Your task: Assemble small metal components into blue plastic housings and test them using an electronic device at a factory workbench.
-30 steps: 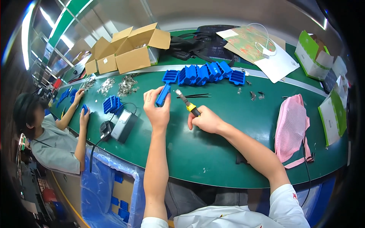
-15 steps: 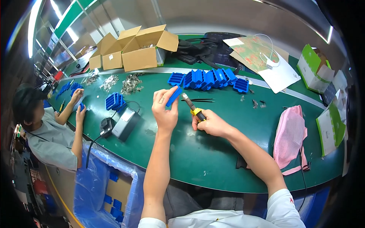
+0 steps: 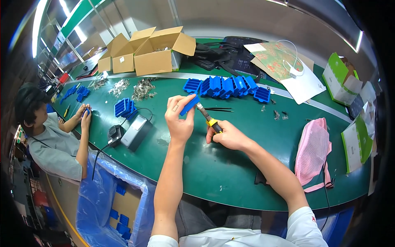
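Note:
Between the fingertips and thumb of my left hand [image 3: 179, 119], a small blue plastic battery-holder-like part [image 3: 189, 105] is held tilted above the table. My right hand [image 3: 231, 135] is closed around pliers [image 3: 207, 117] with yellow-and-black handles and metal jaws. The jaw tip, with a small silvery piece, meets or nearly meets the right edge of the blue part; contact cannot be made out for certain. Behind it, dark tweezers [image 3: 220, 109] lie on the green table [image 3: 230, 173]. A row of blue slotted trays [image 3: 224, 87] stands farther back.
Piles of small metal pieces [image 3: 143, 89] lie left of centre, before open cardboard boxes [image 3: 154, 61]. A grey power box [image 3: 137, 132] with cables and more blue trays [image 3: 123, 108] sit left. A pink mesh bag [image 3: 311, 150] lies right. A co-worker [image 3: 55, 142] works at far left.
The pliers' tip has come up to the blue part, closing the gap between them. The co-worker's hands have drawn together around a blue piece. My view has shifted slightly.

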Available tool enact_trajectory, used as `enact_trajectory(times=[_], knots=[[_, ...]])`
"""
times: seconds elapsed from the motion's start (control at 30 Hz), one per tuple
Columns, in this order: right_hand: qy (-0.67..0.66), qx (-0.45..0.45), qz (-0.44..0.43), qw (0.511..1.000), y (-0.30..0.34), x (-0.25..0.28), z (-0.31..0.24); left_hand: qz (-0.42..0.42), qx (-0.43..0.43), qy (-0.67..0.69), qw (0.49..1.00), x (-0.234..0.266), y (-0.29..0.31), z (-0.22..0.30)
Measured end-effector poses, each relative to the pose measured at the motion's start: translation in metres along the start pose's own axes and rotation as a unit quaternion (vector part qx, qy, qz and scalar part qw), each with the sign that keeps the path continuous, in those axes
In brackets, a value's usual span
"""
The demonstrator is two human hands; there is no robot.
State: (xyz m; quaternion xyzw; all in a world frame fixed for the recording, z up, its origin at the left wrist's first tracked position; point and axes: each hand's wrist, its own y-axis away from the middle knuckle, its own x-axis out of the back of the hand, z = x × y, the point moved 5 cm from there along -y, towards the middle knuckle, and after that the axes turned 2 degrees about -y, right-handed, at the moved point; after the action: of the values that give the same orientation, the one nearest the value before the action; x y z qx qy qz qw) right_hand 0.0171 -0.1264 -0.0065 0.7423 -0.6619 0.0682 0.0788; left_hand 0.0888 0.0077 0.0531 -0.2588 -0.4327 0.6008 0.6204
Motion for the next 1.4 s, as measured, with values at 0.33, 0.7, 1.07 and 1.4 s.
enact_trajectory(times=[0.33,0.7,1.07,1.4], knots=[[0.001,-0.022,0.0,1.0,0.0008,-0.0019,0.0008,-0.028,0.026,0.031,0.999,-0.0015,-0.0001,-0.0046],[0.022,0.006,0.007,1.0,-0.0015,-0.0051,0.0036,-0.044,0.005,0.016,0.999,0.0017,-0.0029,-0.0053],[0.053,0.005,0.031,0.998,0.0039,-0.0044,-0.0038,-0.054,0.015,0.027,0.998,0.0004,-0.0021,-0.0056],[0.051,-0.014,0.022,0.998,0.0003,-0.0052,0.0023,-0.036,0.003,0.01,0.999,-0.0036,0.002,-0.0083]])
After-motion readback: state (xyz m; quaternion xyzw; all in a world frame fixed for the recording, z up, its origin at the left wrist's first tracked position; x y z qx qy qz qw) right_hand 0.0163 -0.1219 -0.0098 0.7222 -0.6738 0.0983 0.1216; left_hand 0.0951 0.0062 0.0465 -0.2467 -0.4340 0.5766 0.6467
